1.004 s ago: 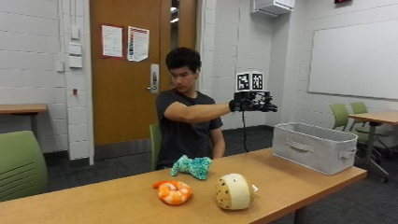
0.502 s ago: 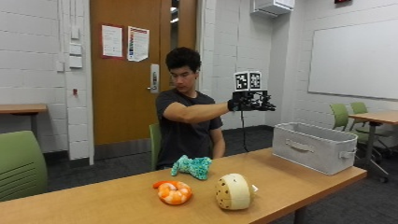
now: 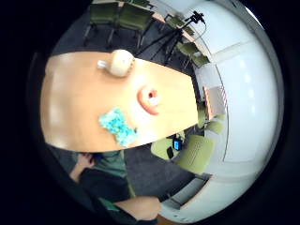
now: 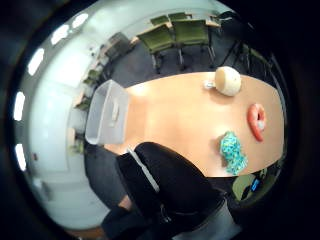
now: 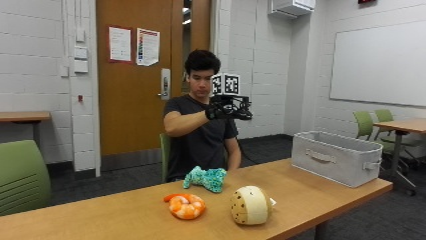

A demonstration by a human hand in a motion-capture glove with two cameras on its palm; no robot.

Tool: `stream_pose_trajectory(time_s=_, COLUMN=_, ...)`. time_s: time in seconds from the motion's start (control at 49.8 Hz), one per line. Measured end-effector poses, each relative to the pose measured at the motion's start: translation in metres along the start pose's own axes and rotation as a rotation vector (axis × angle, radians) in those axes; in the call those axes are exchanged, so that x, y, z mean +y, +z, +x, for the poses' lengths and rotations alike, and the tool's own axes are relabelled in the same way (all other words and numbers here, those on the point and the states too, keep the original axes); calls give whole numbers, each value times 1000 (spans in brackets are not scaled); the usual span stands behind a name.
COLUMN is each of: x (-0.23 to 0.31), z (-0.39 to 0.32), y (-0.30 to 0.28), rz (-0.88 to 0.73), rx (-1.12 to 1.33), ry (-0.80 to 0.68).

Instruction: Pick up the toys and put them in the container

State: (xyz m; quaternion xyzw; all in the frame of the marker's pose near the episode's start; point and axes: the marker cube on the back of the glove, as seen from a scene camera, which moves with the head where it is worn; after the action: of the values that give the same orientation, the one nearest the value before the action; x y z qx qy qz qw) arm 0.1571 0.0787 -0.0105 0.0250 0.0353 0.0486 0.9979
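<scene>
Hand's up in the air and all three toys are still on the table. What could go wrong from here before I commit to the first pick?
1. The gloved right hand hovers high above the table, so a long descent could land off target.
2. The cream toy is rounded and sits near the table's front edge; a nudge might roll it off.
3. The container stands at the table's far end, apart from the teal toy and orange toy, so each carry risks a drop.
</scene>
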Motion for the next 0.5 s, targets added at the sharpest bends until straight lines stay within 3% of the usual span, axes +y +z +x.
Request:
stream_pose_trajectory(time_s=0.181, x=28, z=40, y=48, rz=-23, rx=-18, ry=40)
stream_pose_trajectory(time_s=0.502, x=59, z=69, y=184, rz=-214, rx=-58, ry=92)
